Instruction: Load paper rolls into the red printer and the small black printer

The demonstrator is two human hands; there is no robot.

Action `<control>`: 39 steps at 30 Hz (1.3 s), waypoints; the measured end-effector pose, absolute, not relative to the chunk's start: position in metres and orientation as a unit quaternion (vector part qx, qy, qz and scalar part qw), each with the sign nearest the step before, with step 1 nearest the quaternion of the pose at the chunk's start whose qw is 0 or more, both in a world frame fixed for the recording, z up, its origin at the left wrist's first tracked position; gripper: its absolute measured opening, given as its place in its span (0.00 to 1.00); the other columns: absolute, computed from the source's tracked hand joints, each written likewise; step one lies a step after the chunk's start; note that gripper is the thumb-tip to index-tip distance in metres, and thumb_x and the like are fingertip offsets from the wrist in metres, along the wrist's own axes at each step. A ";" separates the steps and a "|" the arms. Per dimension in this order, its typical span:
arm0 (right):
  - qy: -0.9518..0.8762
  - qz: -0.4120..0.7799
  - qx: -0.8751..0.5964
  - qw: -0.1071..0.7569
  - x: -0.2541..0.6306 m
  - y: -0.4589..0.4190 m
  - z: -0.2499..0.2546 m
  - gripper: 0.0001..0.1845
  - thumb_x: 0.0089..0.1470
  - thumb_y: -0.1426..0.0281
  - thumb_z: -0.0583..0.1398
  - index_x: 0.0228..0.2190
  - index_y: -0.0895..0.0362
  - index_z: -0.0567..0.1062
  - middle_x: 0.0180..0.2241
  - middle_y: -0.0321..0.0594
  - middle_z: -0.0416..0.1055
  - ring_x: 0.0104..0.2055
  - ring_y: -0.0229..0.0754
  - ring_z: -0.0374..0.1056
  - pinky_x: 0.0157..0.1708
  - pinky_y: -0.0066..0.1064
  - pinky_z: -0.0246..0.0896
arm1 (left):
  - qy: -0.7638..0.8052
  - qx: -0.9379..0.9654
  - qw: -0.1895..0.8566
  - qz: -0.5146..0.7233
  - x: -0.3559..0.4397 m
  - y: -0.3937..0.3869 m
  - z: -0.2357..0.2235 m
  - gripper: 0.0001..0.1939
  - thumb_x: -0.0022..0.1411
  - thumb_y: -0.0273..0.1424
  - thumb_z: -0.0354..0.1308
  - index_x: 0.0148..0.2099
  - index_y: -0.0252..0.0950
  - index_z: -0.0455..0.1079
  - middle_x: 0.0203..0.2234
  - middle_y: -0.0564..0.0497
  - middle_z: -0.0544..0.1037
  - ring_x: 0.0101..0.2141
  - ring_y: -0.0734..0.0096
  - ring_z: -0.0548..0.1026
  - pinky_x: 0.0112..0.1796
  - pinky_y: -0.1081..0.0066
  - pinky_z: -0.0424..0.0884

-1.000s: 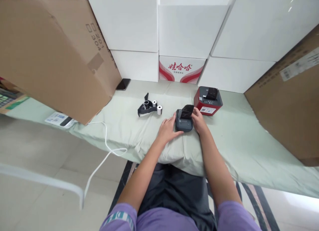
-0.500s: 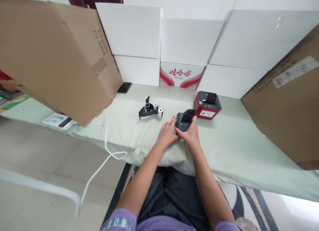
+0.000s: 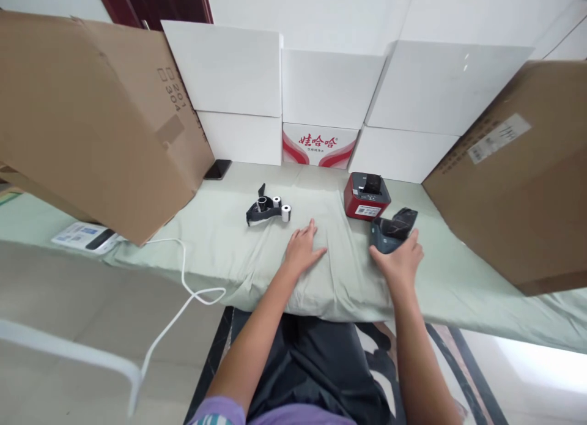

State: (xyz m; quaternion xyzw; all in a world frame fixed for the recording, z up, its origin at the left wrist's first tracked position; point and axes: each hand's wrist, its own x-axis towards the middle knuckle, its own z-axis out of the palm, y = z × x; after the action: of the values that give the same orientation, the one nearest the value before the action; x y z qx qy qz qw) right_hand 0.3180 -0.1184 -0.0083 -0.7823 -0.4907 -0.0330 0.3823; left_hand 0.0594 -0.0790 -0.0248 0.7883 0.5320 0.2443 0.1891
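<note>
Left hand: your left hand (image 3: 301,251) lies palm down on the green cloth (image 3: 220,223), near the front edge, holding nothing; its fingers point away from you, the thumb stretched out to the right.
Left arm: your left forearm (image 3: 257,330) slants forward and inward from the purple sleeve (image 3: 222,411), elbow low, wrist close to straight.
Right hand: your right hand (image 3: 402,258) is clamped on the dark printer (image 3: 382,234), thumb on the near left side, fingers bent around the right side.
Right arm: your right forearm (image 3: 415,345) reaches almost straight forward, the hand farther out to the right than the elbow's line.
Hands: they are well apart, with bare cloth between them.
Dark printer: it sits in your right hand, just in front of the red printer (image 3: 365,203) and a little to its right; whether its base touches the cloth, you cannot tell from this angle.
Black strip: a glossy black strip (image 3: 400,224) stands up from the dark printer and leans right, above your fingers.
Rolls: two white rolls (image 3: 286,213) stand beside a black band (image 3: 267,214), just beyond your left fingertips and to their left.
</note>
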 end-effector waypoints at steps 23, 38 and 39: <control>-0.547 -0.020 -0.746 0.378 0.348 -0.122 -0.029 0.62 0.42 0.53 0.65 0.69 0.67 0.45 0.62 0.65 0.59 0.59 0.68 0.58 0.60 0.58 0.52 | 0.543 0.796 0.160 0.216 0.063 -0.083 -0.024 0.41 0.66 0.39 0.56 0.74 0.33 0.44 0.66 0.40 0.66 0.67 0.59 0.62 0.67 0.55 0.52; -0.487 0.146 -0.685 0.522 0.391 -0.072 0.034 0.39 0.56 0.49 0.57 0.62 0.58 0.65 0.56 0.55 0.72 0.59 0.56 0.66 0.61 0.50 0.56 | 0.541 0.800 0.226 0.127 0.078 -0.066 0.014 0.40 0.65 0.43 0.53 0.73 0.31 0.49 0.71 0.38 0.56 0.71 0.52 0.51 0.69 0.52 0.42; -0.484 0.179 -0.681 0.520 0.396 -0.057 0.043 0.33 0.56 0.50 0.58 0.57 0.56 0.70 0.54 0.53 0.74 0.58 0.55 0.67 0.62 0.49 0.56 | 0.534 0.797 0.250 0.128 0.085 -0.056 0.020 0.40 0.64 0.44 0.54 0.72 0.31 0.51 0.71 0.38 0.56 0.71 0.50 0.51 0.69 0.51 0.43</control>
State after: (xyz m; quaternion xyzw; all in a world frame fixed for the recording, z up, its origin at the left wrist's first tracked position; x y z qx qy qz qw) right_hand 0.3963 -0.0566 0.0432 -0.6809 -0.4838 0.1789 0.5200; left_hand 0.0848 -0.0560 0.0200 0.7974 0.5339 0.1282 0.2503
